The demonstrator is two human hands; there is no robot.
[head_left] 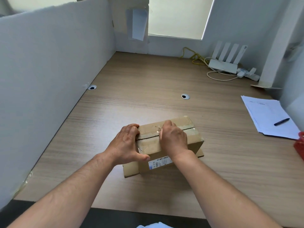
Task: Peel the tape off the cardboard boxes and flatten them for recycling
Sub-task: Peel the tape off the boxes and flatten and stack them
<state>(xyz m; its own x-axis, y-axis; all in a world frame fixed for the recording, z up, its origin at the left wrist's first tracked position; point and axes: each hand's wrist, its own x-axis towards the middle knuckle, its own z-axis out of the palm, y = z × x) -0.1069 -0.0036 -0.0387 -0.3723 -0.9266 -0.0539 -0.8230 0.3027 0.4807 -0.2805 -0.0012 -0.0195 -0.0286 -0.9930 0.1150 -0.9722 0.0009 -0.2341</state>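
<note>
A brown cardboard box point(150, 142) stands on the wooden desk point(148, 83), its top seam showing as a dark slit and clear tape point(189, 125) still along the right half. A barcode label point(160, 162) is on its near side, and a flap sticks out at the bottom left. My left hand point(126, 143) grips the box's left end, thumb on the near side. My right hand point(172, 137) is curled over the middle of the top and pinches a shiny strip of tape at the seam.
A grey partition point(49, 71) walls the desk's left side. Papers point(266, 116) with a black pen point(281, 121) lie at the right, a red object point(300, 145) at the right edge. A white router point(225, 63) with cables sits at the back right. Flat cardboard point(130, 25) leans at the back.
</note>
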